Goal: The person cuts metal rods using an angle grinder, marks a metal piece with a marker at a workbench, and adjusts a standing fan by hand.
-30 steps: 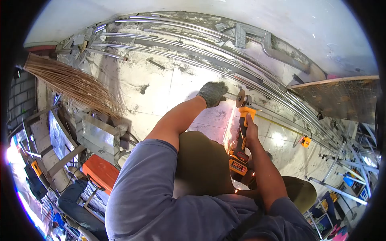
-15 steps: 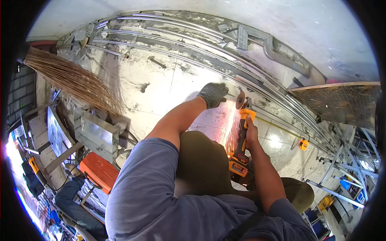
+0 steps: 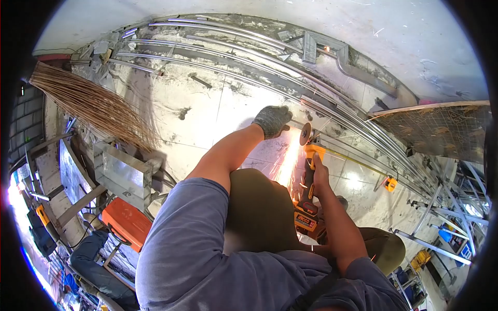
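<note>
Sleeves (image 3: 181,223) of a grey-blue shirt lie nearest, with an olive trouser knee (image 3: 262,202) raised between the person's arms. Past the knee, the bare right hand (image 3: 320,173) has its grip closed around the body of a yellow-and-black cordless grinder (image 3: 309,179), whose battery end points back toward the person. A bright fan of sparks (image 3: 286,166) runs from the disc down toward the knee.

Farther out, the gloved left hand (image 3: 273,122) has fingers and thumb closed on a metal bar (image 3: 296,124) low over the tiled floor (image 3: 202,116). The bar reaches out to the right from that grip, and the disc (image 3: 305,134) stands upright at it, just beside the glove. Judging by the sparks, the cut is under way but unfinished: no parted piece shows, so the rest of the cut seems left. Its depth is hidden.

To the right, a tape measure (image 3: 390,184) sits with its blade drawn out alongside the bar. Beyond, long metal tubes (image 3: 228,72) lie along the floor near the wall (image 3: 259,7), apparently uncut at this moment.
</note>
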### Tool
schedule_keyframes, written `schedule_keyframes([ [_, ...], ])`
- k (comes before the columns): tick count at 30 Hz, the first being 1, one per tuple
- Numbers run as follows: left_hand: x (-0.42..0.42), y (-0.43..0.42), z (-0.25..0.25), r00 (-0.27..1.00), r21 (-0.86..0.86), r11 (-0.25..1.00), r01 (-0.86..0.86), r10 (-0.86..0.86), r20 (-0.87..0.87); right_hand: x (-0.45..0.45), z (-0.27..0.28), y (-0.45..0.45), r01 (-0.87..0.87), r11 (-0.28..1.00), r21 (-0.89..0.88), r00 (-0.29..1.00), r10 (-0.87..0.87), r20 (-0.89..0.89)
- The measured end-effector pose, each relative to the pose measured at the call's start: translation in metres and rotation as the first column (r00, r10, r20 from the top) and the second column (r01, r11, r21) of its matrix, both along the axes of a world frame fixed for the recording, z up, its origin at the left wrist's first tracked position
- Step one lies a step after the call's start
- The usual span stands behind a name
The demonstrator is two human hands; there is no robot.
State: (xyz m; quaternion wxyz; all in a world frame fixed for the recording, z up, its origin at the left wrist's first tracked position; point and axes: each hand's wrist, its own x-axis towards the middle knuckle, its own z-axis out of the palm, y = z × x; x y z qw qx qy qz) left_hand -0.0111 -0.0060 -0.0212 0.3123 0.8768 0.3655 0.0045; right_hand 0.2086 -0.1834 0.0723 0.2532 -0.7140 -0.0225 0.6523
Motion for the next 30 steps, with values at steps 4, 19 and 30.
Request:
schedule_keyframes([
  [4, 0.002, 0.002, 0.003, 0.999, -0.017, 1.0, 0.012, -0.012, -0.029, -0.005, 0.004, -0.001, 0.029, 0.999, 0.02, 0.999, -0.028, -0.022],
  [19, 0.001, 0.007, 0.004, 1.0, -0.029, 1.0, 0.007, -0.008, -0.017, -0.005, -0.005, -0.003, 0.015, 1.0, 0.009, 0.996, -0.016, 0.087],
  [30, 0.006, 0.011, 0.011, 0.998, -0.051, 0.999, -0.006, 0.002, -0.067, -0.012, -0.004, -0.001, 0.164, 0.986, 0.026, 0.986, -0.164, -0.001],
])
